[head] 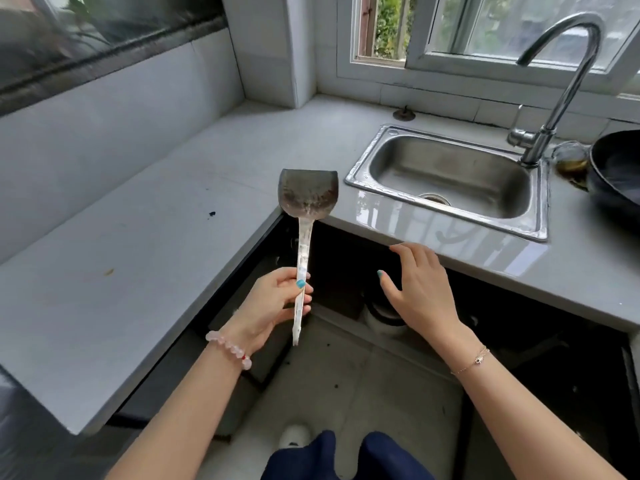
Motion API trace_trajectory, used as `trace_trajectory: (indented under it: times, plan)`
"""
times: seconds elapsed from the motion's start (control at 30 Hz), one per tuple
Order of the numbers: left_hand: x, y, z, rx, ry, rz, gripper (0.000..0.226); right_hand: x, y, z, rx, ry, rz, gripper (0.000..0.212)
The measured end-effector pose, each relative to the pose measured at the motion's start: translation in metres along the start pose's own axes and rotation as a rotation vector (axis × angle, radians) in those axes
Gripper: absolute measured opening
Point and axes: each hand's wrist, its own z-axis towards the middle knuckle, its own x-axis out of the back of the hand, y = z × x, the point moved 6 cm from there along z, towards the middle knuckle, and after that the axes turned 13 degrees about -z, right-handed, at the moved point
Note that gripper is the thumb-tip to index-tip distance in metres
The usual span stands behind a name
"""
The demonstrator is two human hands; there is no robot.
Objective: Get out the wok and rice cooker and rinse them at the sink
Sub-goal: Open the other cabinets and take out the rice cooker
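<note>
My left hand (277, 303) grips the pale handle of a metal spatula (307, 197), blade up, in front of the counter corner. My right hand (419, 289) hovers with relaxed, spread fingers just below the counter's front edge, holding nothing. The black wok (616, 168) sits on the counter at the far right, partly cut off by the frame. Down in the dark cabinet space under the sink, a round white and black pot-like thing, maybe the rice cooker (384, 320), is mostly hidden behind my right hand. The steel sink (450, 174) holds nothing.
A tall curved faucet (554, 98) stands behind the sink at the right. A glass jar (571, 161) sits between faucet and wok. The grey L-shaped counter (138, 237) runs left and back. A window is behind the sink. My knees and a white shoe show below.
</note>
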Motion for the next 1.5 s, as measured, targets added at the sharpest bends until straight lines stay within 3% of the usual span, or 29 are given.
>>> trace_trajectory:
  times: [0.2, 0.4, 0.6, 0.8, 1.03, 1.13, 1.2, 1.27, 1.37, 1.5]
  plan:
    - [0.075, 0.036, 0.059, -0.047, 0.239, -0.014, 0.028, 0.009, -0.029, 0.034, 0.026, 0.03, -0.079, 0.061]
    - [0.16, 0.052, 0.108, 0.033, 0.338, 0.01, 0.029, 0.005, -0.059, 0.071, -0.029, 0.05, -0.092, 0.067]
    - [0.221, 0.057, 0.156, 0.125, 0.344, 0.017, 0.031, -0.013, -0.105, 0.111, -0.056, 0.045, -0.103, 0.072]
    - [0.261, 0.061, 0.192, 0.174, 0.341, 0.051, 0.027, -0.029, -0.141, 0.136, -0.07, 0.036, -0.106, 0.064]
    - [0.285, 0.064, 0.21, 0.133, 0.32, 0.174, 0.026, -0.045, -0.164, 0.151, -0.082, 0.002, -0.124, 0.067]
    - [0.292, 0.075, 0.209, 0.002, 0.383, 0.377, 0.011, -0.051, -0.17, 0.154, -0.083, -0.013, -0.134, 0.066]
    - [0.294, 0.081, 0.21, -0.081, 0.404, 0.639, 0.027, -0.053, -0.173, 0.156, -0.086, -0.021, -0.144, 0.07]
    - [0.294, 0.084, 0.207, -0.138, 0.425, 0.794, 0.027, -0.056, -0.175, 0.157, -0.091, -0.034, -0.147, 0.072]
    - [0.29, 0.081, 0.205, -0.152, 0.436, 0.963, 0.008, -0.059, -0.174, 0.155, -0.096, -0.035, -0.141, 0.073]
    - [0.279, 0.079, 0.2, -0.154, 0.409, 1.131, 0.016, -0.058, -0.168, 0.149, -0.114, -0.043, -0.133, 0.072]
